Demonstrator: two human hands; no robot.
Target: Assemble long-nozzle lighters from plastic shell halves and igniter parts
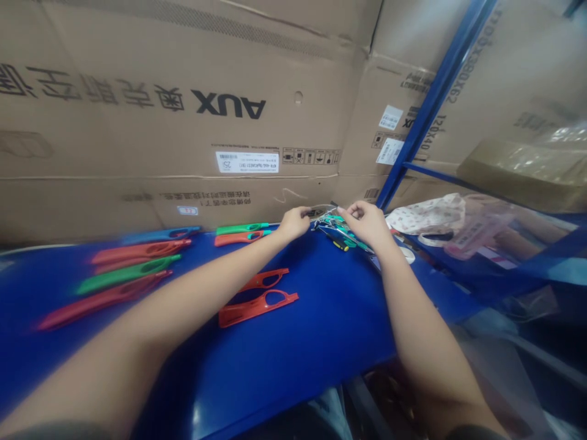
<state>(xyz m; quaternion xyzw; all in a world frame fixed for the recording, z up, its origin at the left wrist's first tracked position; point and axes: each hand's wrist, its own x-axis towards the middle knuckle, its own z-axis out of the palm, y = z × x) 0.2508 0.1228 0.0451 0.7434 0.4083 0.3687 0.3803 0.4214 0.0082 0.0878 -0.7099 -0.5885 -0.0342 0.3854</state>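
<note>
My left hand [296,223] is closed in a pinch at the far edge of the blue table, its fingertips by a tangle of thin whitish wires [324,216]. Across from it, my right hand [367,221] is also pinched, near a small dark tip; what either hand grips is too small to make out. Below and between them lies a pile of green parts with thin metal rods [342,227]. A yellow-and-black tool, perhaps a screwdriver [340,244], rests at its near side.
Orange casings with oval holes [259,307] lie on the blue table [321,342]. More red, green and blue casings [131,274] line up at left, blurred. Cardboard [151,134] walls the back. A blue metal post [426,116] and a patterned cloth bag [428,214] stand right.
</note>
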